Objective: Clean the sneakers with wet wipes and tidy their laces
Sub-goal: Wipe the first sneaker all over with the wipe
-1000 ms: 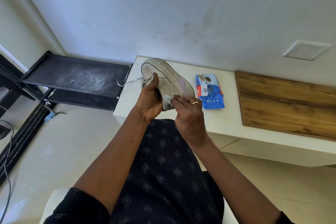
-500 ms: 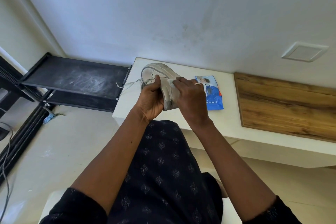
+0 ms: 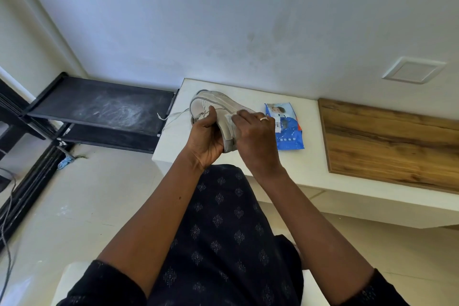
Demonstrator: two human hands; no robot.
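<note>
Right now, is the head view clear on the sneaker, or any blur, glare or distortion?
Head view: sneaker, left hand and right hand sharp; soft even light, no glare; wide-angle lens skews the table edge and wall lines.

**Head view: we hold a white sneaker (image 3: 218, 104) in both hands over the left end of the white desk (image 3: 310, 164).**
Our left hand (image 3: 206, 139) grips the sneaker by its sole, thumb up beside the opening. Our right hand (image 3: 255, 136), wearing a ring (image 3: 264, 119), holds a wet wipe (image 3: 229, 119) against the shoe's side. A loose lace (image 3: 173, 117) trails left past the desk edge. A blue pack of wipes (image 3: 288, 129) lies flat just right of the hands, between them and a wooden panel (image 3: 387, 139). A black shelf rack (image 3: 111, 109) stands to the left.
</note>
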